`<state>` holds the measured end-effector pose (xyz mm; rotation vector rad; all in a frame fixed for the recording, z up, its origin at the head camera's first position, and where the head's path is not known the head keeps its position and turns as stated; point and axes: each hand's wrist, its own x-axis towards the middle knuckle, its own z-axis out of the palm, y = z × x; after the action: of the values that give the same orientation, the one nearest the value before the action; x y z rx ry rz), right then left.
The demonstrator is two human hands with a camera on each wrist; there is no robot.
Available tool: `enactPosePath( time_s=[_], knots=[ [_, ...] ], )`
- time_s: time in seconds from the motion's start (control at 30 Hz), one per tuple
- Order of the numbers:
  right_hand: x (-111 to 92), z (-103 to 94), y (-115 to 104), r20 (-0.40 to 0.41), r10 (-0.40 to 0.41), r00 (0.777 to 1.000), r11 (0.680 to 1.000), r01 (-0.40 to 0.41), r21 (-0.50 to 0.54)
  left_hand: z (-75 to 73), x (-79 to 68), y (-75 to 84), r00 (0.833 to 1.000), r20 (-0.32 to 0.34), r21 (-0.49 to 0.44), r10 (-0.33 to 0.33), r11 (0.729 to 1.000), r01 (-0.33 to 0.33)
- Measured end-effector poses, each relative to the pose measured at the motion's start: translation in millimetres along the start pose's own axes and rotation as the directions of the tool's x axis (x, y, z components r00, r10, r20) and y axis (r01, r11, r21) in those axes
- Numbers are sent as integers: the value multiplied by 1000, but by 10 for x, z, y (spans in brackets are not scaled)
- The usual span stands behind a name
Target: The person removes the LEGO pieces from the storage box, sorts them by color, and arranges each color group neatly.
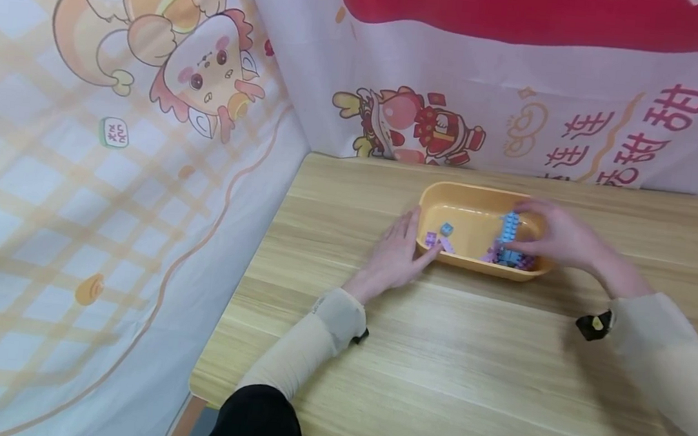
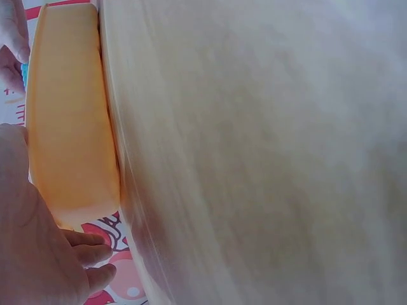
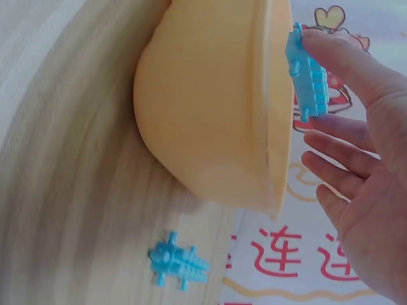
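Note:
An orange plastic tray [image 1: 469, 264] stands on the wooden table. My right hand [image 1: 562, 237] is over its right end. Between thumb and index finger it pinches a ridged light-blue plastic toy [image 3: 308, 79] with short side pegs; the other fingers extend loosely. Below that toy, more blue pieces and purple pieces [image 1: 490, 252] lie in the tray, partly covered by the hand. My left hand [image 1: 391, 253] rests against the tray's left end, fingers fairly straight, thumb across the near rim. By that thumb lie purple blocks [image 1: 431, 238] and a small blue block [image 1: 446, 228].
A second light-blue toy [image 3: 178, 262] with leg-like pegs lies on the table outside the tray's right end, in the right wrist view. Printed cloths [image 1: 400, 56] hang behind and left of the table [image 1: 436, 364]. The table's left edge runs beside the left cloth.

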<state>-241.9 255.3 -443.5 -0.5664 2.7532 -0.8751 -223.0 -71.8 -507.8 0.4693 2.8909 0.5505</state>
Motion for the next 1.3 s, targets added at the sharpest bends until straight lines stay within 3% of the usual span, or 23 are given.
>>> enactPosePath(
  time_s=[0.4, 0.6, 0.97, 1.3],
  knots=[
    [-311, -290, 346, -89, 44, 995, 999, -43, 6, 7, 2, -16, 1000, -4, 14, 6, 1000, -6],
    [-478, -415, 547, -88, 92, 992, 996, -92, 5, 8, 3, -12, 1000, -7, 7, 5, 1000, -5],
    [-728, -425, 966, -142, 134, 981, 988, -143, -51, 6, 3, -22, 1000, -14, 10, 15, 1000, -15],
    [-886, -413, 1395, -56, 226, 972, 965, -232, -123, 0, -2, -21, 1000, -6, 11, 11, 1000, -11]
  ],
)
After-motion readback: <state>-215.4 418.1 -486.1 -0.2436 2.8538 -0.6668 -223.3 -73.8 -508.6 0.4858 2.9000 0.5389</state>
